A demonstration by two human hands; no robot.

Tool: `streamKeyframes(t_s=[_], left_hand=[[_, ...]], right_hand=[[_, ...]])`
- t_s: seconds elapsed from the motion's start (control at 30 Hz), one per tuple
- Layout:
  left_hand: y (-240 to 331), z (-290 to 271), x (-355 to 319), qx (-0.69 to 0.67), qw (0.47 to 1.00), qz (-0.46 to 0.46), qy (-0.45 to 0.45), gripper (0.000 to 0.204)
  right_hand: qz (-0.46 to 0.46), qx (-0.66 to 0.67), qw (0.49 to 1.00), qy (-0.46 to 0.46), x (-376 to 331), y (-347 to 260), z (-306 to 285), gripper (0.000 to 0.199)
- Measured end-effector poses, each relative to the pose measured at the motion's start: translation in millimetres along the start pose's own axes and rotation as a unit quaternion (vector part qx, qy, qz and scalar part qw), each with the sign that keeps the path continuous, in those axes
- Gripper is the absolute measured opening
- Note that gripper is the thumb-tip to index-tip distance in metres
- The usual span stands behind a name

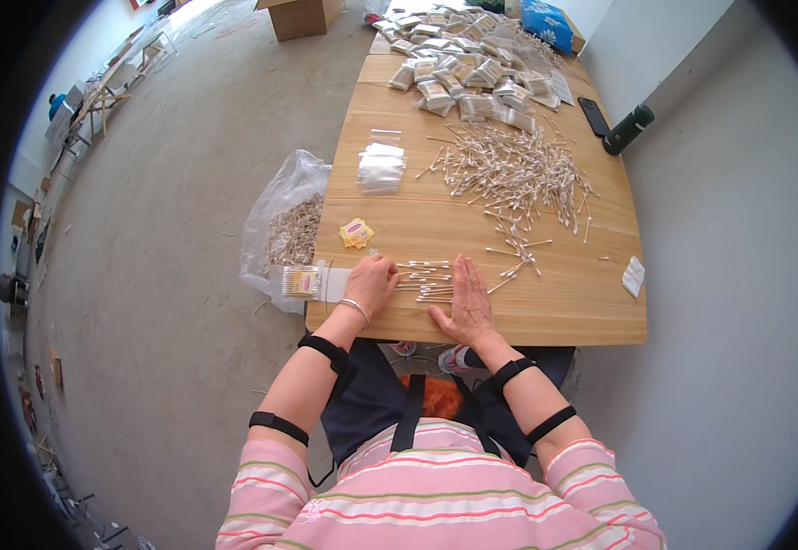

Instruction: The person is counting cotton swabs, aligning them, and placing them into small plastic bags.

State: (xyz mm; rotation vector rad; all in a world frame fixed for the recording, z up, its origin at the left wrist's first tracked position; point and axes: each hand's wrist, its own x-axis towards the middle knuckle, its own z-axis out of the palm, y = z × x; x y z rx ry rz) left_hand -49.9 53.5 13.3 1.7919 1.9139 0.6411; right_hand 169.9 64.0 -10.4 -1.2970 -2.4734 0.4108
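Cotton swabs (424,280) lie between my hands: left hand (371,282) curled loosely beside them, right hand (469,301) flat, fingers spread. Yellow labels (356,233) and clear packets (382,168) sit up-bench (555,312).

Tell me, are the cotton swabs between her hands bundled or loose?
Loose: the cotton swabs lie side by side, flat on the table.

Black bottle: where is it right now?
In the head view the black bottle lies at the table's far right edge, just right of the black phone and beyond the loose pile of cotton swabs.
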Motion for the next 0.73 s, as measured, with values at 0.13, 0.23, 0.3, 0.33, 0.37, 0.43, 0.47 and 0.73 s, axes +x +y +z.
streamKeyframes(t_s=[0.13,0.23,0.3,0.33,0.37,0.43,0.47,0.73], left_hand=[[-5,3,7,0.049,0.998,0.029,-0.025,0.012],[-13,-1,4,0.040,0.995,0.088,0.003,0.012],[-18,-11,-2,-0.016,0.998,0.057,-0.006,0.010],[-21,-20,-6,-0.016,0.998,0.056,-0.006,0.010],[-26,-27,-9,-0.047,0.996,0.071,0.030,0.008],[-36,-46,-12,-0.078,0.989,0.064,0.107,0.005],[-45,-55,-11,-0.076,0.985,0.041,0.149,0.004],[-120,-56,0,-0.034,0.935,-0.127,0.329,0.056]], right_hand=[[0.004,0.007,1.000,-0.003,1,-2,0,0.099],[0.008,0.010,1.000,-0.003,1,-1,1,0.100],[0.011,0.011,1.000,-0.006,1,1,2,0.100],[0.011,0.013,1.000,-0.006,0,0,1,0.100],[0.009,0.010,1.000,-0.004,0,1,1,0.100],[0.009,0.007,1.000,-0.003,0,2,1,0.100],[0.011,0.012,1.000,-0.003,0,2,0,0.100],[0.064,0.250,0.963,0.078,2,8,5,0.097]])
